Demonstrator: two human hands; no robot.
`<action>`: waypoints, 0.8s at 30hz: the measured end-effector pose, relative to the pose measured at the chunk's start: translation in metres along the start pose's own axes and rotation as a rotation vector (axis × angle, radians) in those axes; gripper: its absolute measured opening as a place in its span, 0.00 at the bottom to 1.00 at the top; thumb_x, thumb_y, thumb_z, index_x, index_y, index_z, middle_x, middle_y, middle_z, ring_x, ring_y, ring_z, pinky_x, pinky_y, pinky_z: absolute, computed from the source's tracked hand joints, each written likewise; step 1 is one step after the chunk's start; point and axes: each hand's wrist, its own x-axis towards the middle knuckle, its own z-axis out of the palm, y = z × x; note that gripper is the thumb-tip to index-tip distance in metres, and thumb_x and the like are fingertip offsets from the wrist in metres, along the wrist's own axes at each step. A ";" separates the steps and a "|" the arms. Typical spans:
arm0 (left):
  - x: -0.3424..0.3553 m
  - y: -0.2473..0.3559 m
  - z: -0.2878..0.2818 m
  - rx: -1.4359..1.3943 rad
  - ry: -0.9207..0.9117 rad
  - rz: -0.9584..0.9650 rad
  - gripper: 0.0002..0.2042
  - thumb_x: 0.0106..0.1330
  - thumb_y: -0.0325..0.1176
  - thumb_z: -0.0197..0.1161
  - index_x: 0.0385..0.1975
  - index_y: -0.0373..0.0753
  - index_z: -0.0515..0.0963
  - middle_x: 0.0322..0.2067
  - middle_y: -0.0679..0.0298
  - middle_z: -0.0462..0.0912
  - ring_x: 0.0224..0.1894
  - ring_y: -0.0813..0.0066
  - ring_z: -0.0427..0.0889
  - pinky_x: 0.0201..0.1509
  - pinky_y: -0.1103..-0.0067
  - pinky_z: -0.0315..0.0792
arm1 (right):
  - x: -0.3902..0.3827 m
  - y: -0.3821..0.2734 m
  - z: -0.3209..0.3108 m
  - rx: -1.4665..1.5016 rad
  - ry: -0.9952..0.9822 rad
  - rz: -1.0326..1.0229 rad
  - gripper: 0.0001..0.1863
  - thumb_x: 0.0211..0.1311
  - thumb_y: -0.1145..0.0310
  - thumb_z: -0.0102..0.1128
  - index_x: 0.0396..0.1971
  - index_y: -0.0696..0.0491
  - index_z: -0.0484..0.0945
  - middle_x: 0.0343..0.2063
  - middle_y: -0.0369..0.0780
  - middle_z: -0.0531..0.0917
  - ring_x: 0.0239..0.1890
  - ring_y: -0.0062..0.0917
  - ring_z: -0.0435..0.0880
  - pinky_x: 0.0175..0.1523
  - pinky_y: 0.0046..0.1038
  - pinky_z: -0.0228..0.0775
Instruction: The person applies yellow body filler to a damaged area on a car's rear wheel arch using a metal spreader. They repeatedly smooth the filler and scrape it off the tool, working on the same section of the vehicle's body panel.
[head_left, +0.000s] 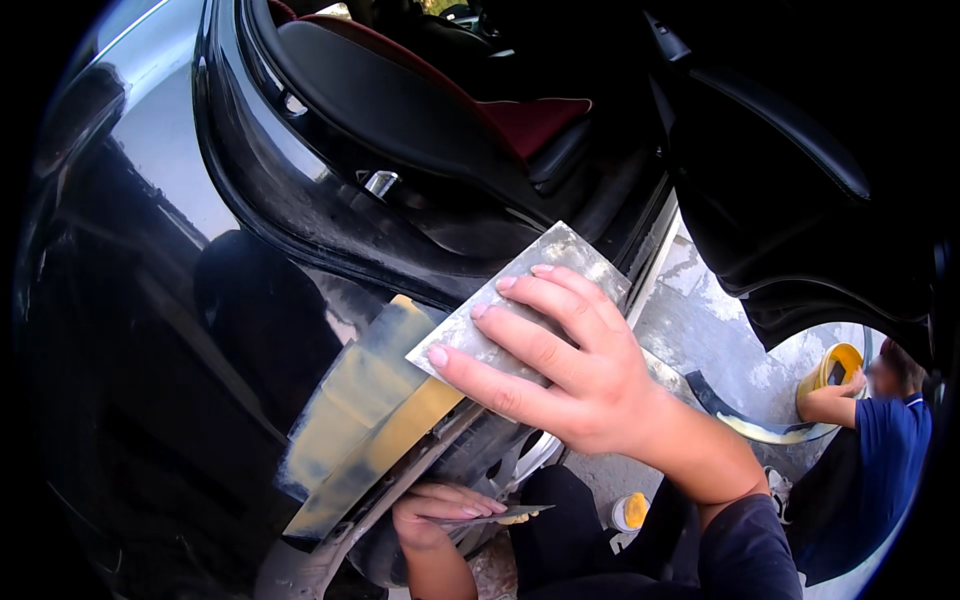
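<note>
My right hand [590, 375] holds a broad, flat metal putty spreader [558, 258], four fingers spread over its smeared upper face and the thumb hidden. The spreader's left corner overlaps a yellow filler patch [355, 405] on the black car's rear body panel [130, 350]; whether it touches the panel I cannot tell. Lower down, beside the wheel arch, my left hand [440, 508] grips a thin, dark plate [505, 517] held nearly level. A little yellow putty [518, 519] shows at that plate's near edge.
The opened door [790, 130] hangs at the right, and a black and red seat [420, 110] lies inside the doorway. A small putty tub [630, 512] stands on the floor. At far right a co-worker [880, 460] in blue reaches into a yellow bucket [815, 378], near a curved black strip [735, 415].
</note>
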 end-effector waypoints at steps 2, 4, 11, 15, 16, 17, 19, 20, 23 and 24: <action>-0.002 0.003 0.002 -0.015 0.033 -0.021 0.18 0.67 0.35 0.62 0.38 0.18 0.79 0.35 0.38 0.83 0.38 0.37 0.85 0.42 0.49 0.81 | 0.003 0.004 0.006 -0.006 0.021 -0.021 0.20 0.52 0.68 0.67 0.48 0.42 0.84 0.43 0.38 0.80 0.48 0.35 0.79 0.54 0.41 0.74; -0.002 0.003 0.004 -0.045 0.066 -0.038 0.14 0.65 0.30 0.62 0.37 0.19 0.79 0.35 0.38 0.83 0.38 0.39 0.85 0.41 0.50 0.82 | 0.006 0.013 0.015 -0.002 0.074 -0.065 0.20 0.51 0.68 0.63 0.48 0.43 0.83 0.42 0.37 0.80 0.47 0.35 0.79 0.55 0.41 0.72; -0.010 0.003 -0.001 -0.094 0.062 -0.152 0.10 0.66 0.24 0.60 0.38 0.20 0.80 0.36 0.39 0.83 0.38 0.40 0.86 0.43 0.52 0.81 | 0.018 0.023 0.024 0.011 0.086 -0.131 0.20 0.51 0.67 0.63 0.48 0.44 0.83 0.42 0.35 0.80 0.47 0.34 0.79 0.57 0.41 0.70; -0.012 -0.002 -0.003 -0.083 0.079 -0.167 0.10 0.68 0.24 0.58 0.38 0.20 0.80 0.35 0.40 0.83 0.38 0.41 0.86 0.44 0.52 0.81 | 0.022 0.025 0.027 0.015 0.091 -0.152 0.20 0.52 0.66 0.63 0.47 0.44 0.83 0.42 0.34 0.80 0.47 0.32 0.79 0.57 0.41 0.70; -0.013 -0.001 -0.002 -0.064 0.096 -0.171 0.10 0.68 0.24 0.57 0.38 0.20 0.80 0.35 0.40 0.83 0.38 0.41 0.86 0.44 0.52 0.81 | 0.023 0.025 0.028 0.020 0.091 -0.162 0.20 0.51 0.65 0.63 0.47 0.43 0.83 0.42 0.34 0.80 0.47 0.32 0.79 0.57 0.41 0.70; -0.014 0.000 -0.001 -0.077 0.098 -0.169 0.10 0.68 0.24 0.57 0.39 0.20 0.80 0.35 0.40 0.83 0.38 0.41 0.86 0.44 0.51 0.81 | 0.025 0.026 0.029 0.029 0.093 -0.168 0.20 0.51 0.65 0.63 0.47 0.44 0.83 0.42 0.34 0.80 0.47 0.32 0.79 0.57 0.40 0.70; -0.013 0.000 0.000 -0.110 0.101 -0.167 0.11 0.69 0.25 0.57 0.39 0.20 0.80 0.34 0.40 0.83 0.38 0.42 0.86 0.44 0.50 0.81 | 0.025 0.025 0.030 0.043 0.096 -0.179 0.20 0.51 0.65 0.63 0.47 0.44 0.83 0.42 0.34 0.80 0.47 0.32 0.79 0.57 0.40 0.70; -0.014 0.000 0.000 -0.104 0.099 -0.171 0.11 0.69 0.25 0.57 0.39 0.20 0.80 0.34 0.40 0.83 0.38 0.42 0.86 0.45 0.50 0.81 | 0.026 0.026 0.030 0.051 0.092 -0.183 0.20 0.51 0.65 0.63 0.47 0.44 0.83 0.42 0.34 0.80 0.48 0.31 0.79 0.57 0.40 0.70; -0.015 -0.002 -0.003 -0.093 0.093 -0.184 0.11 0.69 0.26 0.58 0.39 0.20 0.79 0.34 0.40 0.83 0.39 0.43 0.86 0.45 0.49 0.81 | 0.028 0.030 0.029 0.073 0.077 -0.192 0.20 0.51 0.66 0.62 0.47 0.44 0.83 0.42 0.34 0.79 0.48 0.31 0.78 0.57 0.40 0.70; -0.016 0.003 -0.003 -0.081 0.099 -0.189 0.12 0.69 0.26 0.58 0.39 0.20 0.79 0.34 0.40 0.83 0.39 0.43 0.86 0.45 0.49 0.80 | 0.030 0.029 0.031 0.092 0.080 -0.194 0.20 0.51 0.66 0.61 0.47 0.45 0.82 0.42 0.34 0.79 0.48 0.31 0.78 0.57 0.40 0.70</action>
